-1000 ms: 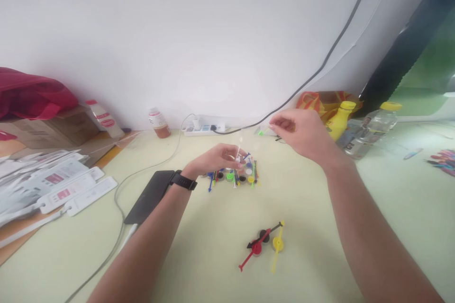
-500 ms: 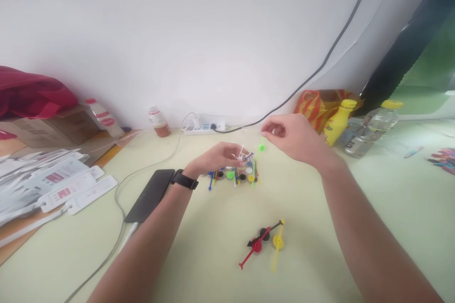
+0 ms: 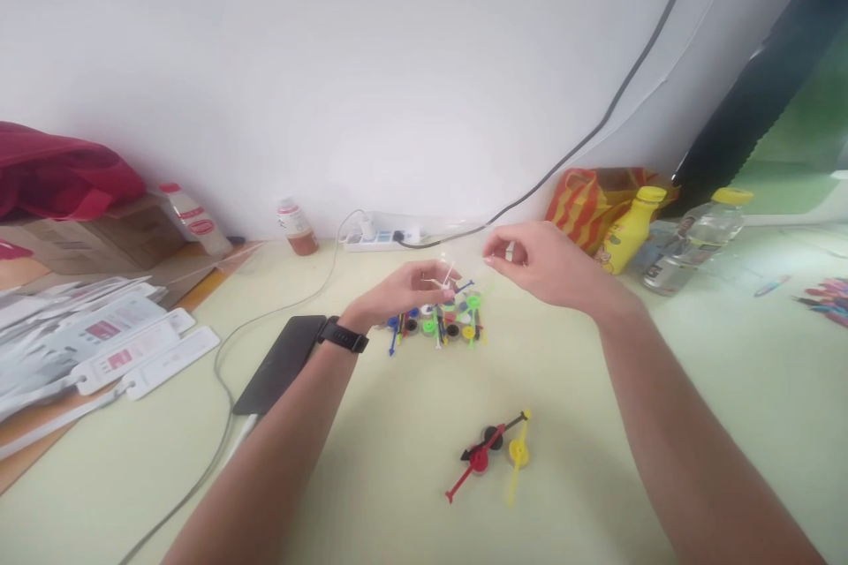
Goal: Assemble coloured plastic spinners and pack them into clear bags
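My left hand [image 3: 414,284], with a dark watch on its wrist, pinches a white spinner arrow [image 3: 449,274] over a cluster of small plastic spinner arrows. In that cluster I see a blue arrow [image 3: 392,335], a yellow spinner [image 3: 468,332] and a bright green spinner [image 3: 473,302] at its right end. My right hand [image 3: 540,263] hovers to the right of the cluster, thumb and forefinger closed together; I cannot make out what is between them. Closer to me lie a red spinner arrow [image 3: 478,459], a black one [image 3: 493,436] and a yellow one [image 3: 518,452].
A black phone [image 3: 282,364] with a white cable lies left of my left forearm. Behind are a power strip [image 3: 381,238] and a drink bottle [image 3: 296,228]. At right stand a yellow bottle [image 3: 632,234], a clear bottle [image 3: 695,243] and a striped bag [image 3: 576,203]. Tags [image 3: 146,353] pile at left.
The green spinner that was just below my right fingertips now shows lower and further left, at the cluster's right end. My right hand has shifted slightly; my left hand has barely moved.
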The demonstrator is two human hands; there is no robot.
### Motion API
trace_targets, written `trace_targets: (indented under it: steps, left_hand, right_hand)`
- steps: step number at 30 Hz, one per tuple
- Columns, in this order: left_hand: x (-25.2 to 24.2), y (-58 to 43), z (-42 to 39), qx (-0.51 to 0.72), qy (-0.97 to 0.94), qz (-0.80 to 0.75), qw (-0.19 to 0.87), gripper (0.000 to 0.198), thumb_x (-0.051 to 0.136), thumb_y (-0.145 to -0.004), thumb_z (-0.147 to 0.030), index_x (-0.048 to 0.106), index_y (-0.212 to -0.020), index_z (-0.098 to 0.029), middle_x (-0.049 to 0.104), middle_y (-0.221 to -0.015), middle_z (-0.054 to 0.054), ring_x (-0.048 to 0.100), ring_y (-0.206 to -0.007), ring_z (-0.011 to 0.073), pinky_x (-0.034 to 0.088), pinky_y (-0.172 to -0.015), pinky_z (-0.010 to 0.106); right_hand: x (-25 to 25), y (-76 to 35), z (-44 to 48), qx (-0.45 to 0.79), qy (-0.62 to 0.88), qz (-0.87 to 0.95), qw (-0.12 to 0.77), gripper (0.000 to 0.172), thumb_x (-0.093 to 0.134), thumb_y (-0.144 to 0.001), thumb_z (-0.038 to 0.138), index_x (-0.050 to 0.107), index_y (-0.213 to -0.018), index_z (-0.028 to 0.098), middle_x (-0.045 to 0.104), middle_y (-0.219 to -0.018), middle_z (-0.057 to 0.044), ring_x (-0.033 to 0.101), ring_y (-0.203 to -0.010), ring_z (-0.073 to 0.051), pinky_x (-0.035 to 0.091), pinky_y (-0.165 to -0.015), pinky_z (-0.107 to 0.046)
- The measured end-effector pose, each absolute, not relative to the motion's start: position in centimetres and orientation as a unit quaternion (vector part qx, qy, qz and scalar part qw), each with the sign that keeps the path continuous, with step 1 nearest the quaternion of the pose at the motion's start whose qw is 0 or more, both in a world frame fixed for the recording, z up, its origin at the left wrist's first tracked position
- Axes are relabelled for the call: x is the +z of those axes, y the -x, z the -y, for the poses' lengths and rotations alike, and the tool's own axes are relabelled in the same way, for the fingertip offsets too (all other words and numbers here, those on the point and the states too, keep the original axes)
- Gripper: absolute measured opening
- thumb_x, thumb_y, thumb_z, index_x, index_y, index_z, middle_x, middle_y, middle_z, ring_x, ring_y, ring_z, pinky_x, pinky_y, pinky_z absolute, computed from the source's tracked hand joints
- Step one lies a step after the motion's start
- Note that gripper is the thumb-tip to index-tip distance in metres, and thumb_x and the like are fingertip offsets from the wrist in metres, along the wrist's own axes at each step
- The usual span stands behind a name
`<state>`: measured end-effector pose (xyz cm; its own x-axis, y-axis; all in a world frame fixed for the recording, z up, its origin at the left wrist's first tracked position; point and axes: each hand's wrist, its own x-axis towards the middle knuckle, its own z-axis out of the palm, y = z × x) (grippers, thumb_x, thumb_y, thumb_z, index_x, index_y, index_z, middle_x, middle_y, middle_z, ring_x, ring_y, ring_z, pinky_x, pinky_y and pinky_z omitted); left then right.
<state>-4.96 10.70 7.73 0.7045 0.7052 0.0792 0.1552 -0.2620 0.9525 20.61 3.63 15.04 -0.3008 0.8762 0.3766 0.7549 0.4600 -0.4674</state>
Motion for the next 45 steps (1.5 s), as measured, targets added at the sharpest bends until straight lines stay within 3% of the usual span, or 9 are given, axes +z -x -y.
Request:
trace_targets:
  steps: [6, 12, 17, 20, 22, 25, 35, 40, 45]
  left_hand:
    - [6.4, 2.8, -9.7, 0.249, -0.708, -0.275, 0.601, 0.065, 0.089, -0.076, -0.038, 0.061, -0.133, -0.024, 0.069, -0.123, 0.013, 0.071, -0.101, 0.0248, 0.057, -0.084, 0.037]
    - [6.0, 2.8, -10.3, 0.295, -0.701, -0.309, 0.571, 0.052, 0.088, -0.077, -0.04, 0.069, -0.119, -0.018, 0.074, -0.09, 0.006, 0.073, -0.082, 0.0219, 0.054, -0.074, 0.032]
    - [5.7, 4.4, -11.6, 0.348, -0.666, -0.328, 0.572, 0.058, 0.092, -0.069, -0.041, 0.07, -0.118, -0.019, 0.076, -0.093, 0.008, 0.075, -0.086, 0.0247, 0.057, -0.075, 0.034]
    - [5.5, 4.6, -11.9, 0.349, -0.657, -0.334, 0.579, 0.06, 0.095, -0.066, -0.041, 0.071, -0.116, -0.019, 0.077, -0.096, 0.009, 0.076, -0.086, 0.0248, 0.058, -0.078, 0.036]
    - [5.4, 4.6, -11.8, 0.348, -0.659, -0.33, 0.579, 0.059, 0.095, -0.065, -0.041, 0.072, -0.115, -0.019, 0.077, -0.097, 0.01, 0.076, -0.088, 0.025, 0.059, -0.081, 0.038]
    - [5.6, 4.5, -11.7, 0.343, -0.667, -0.32, 0.58, 0.058, 0.095, -0.065, -0.042, 0.073, -0.113, -0.018, 0.077, -0.096, 0.009, 0.076, -0.089, 0.0253, 0.06, -0.082, 0.039]
    - [5.3, 4.6, -11.8, 0.31, -0.696, -0.342, 0.551, 0.051, 0.09, -0.072, -0.038, 0.072, -0.116, -0.02, 0.076, -0.101, 0.008, 0.074, -0.087, 0.0231, 0.058, -0.073, 0.032]
    - [5.5, 4.2, -11.5, 0.31, -0.73, -0.327, 0.515, 0.048, 0.087, -0.072, -0.037, 0.075, -0.115, -0.018, 0.077, -0.101, 0.007, 0.073, -0.087, 0.0222, 0.057, -0.073, 0.03]
    - [5.7, 3.6, -10.8, 0.282, -0.736, -0.324, 0.524, 0.053, 0.087, -0.072, -0.038, 0.074, -0.117, -0.016, 0.077, -0.104, 0.009, 0.073, -0.091, 0.0244, 0.057, -0.079, 0.033]
  right_hand:
    - [14.7, -19.0, -3.9, 0.166, 0.438, 0.793, 0.389, 0.011, 0.059, -0.094, 0.029, 0.067, -0.091, 0.022, 0.071, -0.087, -0.004, 0.065, -0.076, -0.019, 0.049, -0.068, -0.03]
    - [15.7, -19.0, -2.6, 0.077, 0.472, 0.762, 0.437, 0.011, 0.065, -0.091, 0.032, 0.066, -0.098, 0.023, 0.068, -0.1, -0.005, 0.059, -0.068, -0.016, 0.045, -0.063, -0.03]
    - [14.8, -17.3, -1.3, 0.256, 0.379, 0.886, 0.072, 0.012, 0.071, -0.084, 0.033, 0.071, -0.089, 0.022, 0.072, -0.095, -0.002, 0.064, -0.079, -0.017, 0.046, -0.065, -0.027]
    - [12.6, -13.2, -0.2, 0.287, 0.333, 0.886, -0.145, 0.035, 0.086, -0.066, 0.046, 0.071, -0.087, 0.022, 0.073, -0.096, -0.002, 0.067, -0.08, -0.021, 0.044, -0.056, -0.026]
    - [11.2, -10.4, 0.7, 0.27, 0.309, 0.864, -0.291, 0.034, 0.09, -0.059, 0.035, 0.071, -0.082, 0.02, 0.074, -0.09, -0.002, 0.069, -0.078, -0.023, 0.045, -0.053, -0.027]
    - [10.0, -8.2, 1.8, 0.239, 0.295, 0.865, -0.329, 0.022, 0.079, -0.058, 0.007, 0.071, -0.076, 0.018, 0.075, -0.086, -0.005, 0.072, -0.081, -0.026, 0.046, -0.053, -0.027]
    - [11.2, -12.8, -1.3, 0.347, 0.319, 0.873, -0.127, 0.019, 0.066, -0.073, 0.008, 0.072, -0.088, 0.017, 0.074, -0.078, -0.001, 0.063, -0.056, -0.013, 0.04, -0.045, -0.021]
    - [13.8, -16.6, -2.7, 0.441, 0.329, 0.824, 0.134, 0.006, 0.068, -0.084, 0.019, 0.071, -0.089, 0.017, 0.074, -0.076, -0.001, 0.069, -0.066, -0.014, 0.052, -0.057, -0.023]
    - [15.8, -20.2, -3.2, 0.363, 0.387, 0.743, 0.409, 0.021, 0.082, -0.079, 0.036, 0.075, -0.089, 0.018, 0.077, -0.081, -0.004, 0.074, -0.075, -0.02, 0.062, -0.072, -0.033]
